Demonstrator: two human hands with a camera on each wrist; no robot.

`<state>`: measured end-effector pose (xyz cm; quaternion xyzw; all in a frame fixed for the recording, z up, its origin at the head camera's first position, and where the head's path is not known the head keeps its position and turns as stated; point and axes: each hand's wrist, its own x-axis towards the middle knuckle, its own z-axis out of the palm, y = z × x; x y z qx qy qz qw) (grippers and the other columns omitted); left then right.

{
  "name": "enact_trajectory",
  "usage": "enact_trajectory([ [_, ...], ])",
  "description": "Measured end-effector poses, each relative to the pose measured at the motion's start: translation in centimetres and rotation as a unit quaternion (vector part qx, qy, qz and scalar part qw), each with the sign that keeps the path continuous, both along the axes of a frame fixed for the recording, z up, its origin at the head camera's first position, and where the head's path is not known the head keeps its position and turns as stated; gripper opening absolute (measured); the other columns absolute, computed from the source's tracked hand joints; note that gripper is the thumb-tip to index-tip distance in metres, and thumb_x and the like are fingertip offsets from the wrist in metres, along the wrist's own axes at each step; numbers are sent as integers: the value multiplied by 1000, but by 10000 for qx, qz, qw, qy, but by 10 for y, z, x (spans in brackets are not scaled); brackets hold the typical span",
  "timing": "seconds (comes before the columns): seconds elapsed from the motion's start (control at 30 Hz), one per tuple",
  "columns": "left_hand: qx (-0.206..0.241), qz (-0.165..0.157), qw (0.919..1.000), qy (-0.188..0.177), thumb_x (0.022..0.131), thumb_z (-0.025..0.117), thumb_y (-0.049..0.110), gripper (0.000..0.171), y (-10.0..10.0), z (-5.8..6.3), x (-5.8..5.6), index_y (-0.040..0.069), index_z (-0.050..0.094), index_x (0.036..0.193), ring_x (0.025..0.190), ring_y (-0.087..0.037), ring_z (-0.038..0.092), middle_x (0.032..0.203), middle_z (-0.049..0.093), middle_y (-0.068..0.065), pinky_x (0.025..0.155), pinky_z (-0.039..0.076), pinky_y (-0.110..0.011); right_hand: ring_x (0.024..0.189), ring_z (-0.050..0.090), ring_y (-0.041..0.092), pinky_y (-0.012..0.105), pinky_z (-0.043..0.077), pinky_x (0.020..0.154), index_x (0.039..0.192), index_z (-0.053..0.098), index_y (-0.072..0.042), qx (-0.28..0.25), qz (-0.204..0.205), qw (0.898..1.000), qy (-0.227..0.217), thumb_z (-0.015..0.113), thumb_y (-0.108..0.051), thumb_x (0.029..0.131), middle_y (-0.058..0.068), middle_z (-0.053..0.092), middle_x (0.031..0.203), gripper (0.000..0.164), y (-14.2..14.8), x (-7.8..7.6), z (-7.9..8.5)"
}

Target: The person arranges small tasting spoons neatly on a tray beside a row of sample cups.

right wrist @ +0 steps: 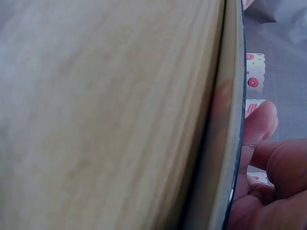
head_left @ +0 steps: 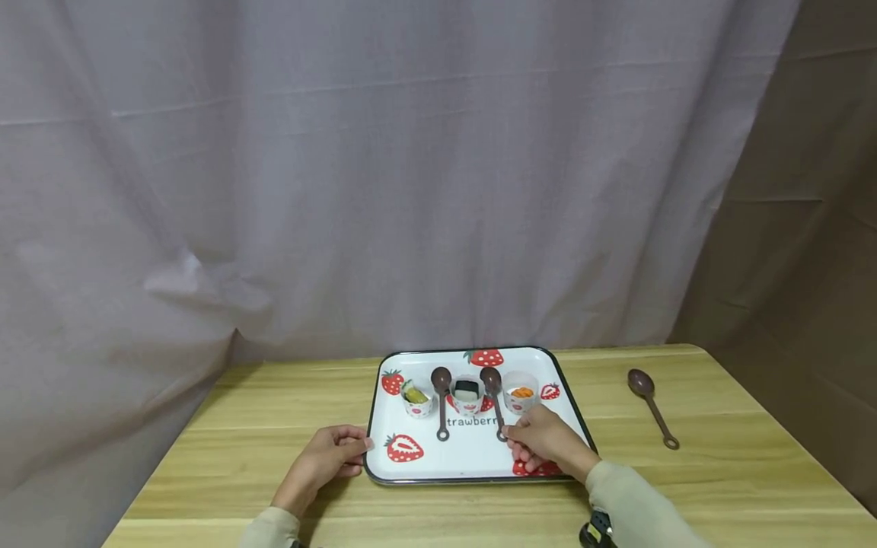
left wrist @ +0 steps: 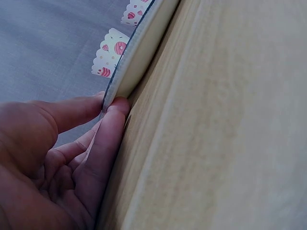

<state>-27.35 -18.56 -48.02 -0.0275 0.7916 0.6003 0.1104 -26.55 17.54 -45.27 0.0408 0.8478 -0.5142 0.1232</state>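
Note:
A white tray (head_left: 457, 466) with a dark rim and strawberry prints lies on the table. My left hand (head_left: 334, 455) pinches its left rim between thumb and fingers; the left wrist view shows the thumb above and a fingertip under the edge. Over the tray's front right part, my right hand (head_left: 544, 439) pinches the ring end of a brown spoon (head_left: 495, 392). Another brown spoon (head_left: 441, 403) lies on the tray further left. Between the spoons stands a paper cup (head_left: 469, 405) holding a black-and-white piece. The right wrist view hides the gripped spoon behind the rim.
A paper cup (head_left: 419, 409) with green-yellow food stands at the tray's left, and one (head_left: 518, 405) with orange pieces at its right. A third brown spoon (head_left: 654, 407) lies on the wooden table (head_left: 733, 472) to the right. A grey curtain (head_left: 438, 190) hangs behind.

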Motion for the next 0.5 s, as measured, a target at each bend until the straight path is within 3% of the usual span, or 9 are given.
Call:
enact_trajectory([
  [0.33,-52,17,10000,2,99,72,9,29,0,1,1,-9,66,120,76,-15,65,90,69,-6,69,62,-28,47,49,6,19,51,43,82,66,2,-229,247,9994,-28,61,-10,106,1,57,62,27,8,2,3],
  [0.5,-87,-14,10000,28,99,72,10,28,0,1,0,-9,66,120,77,-15,65,91,68,-7,69,62,-29,47,49,6,20,50,43,86,66,2,-176,453,9986,197,59,-14,107,2,59,65,27,22,6,8],
])
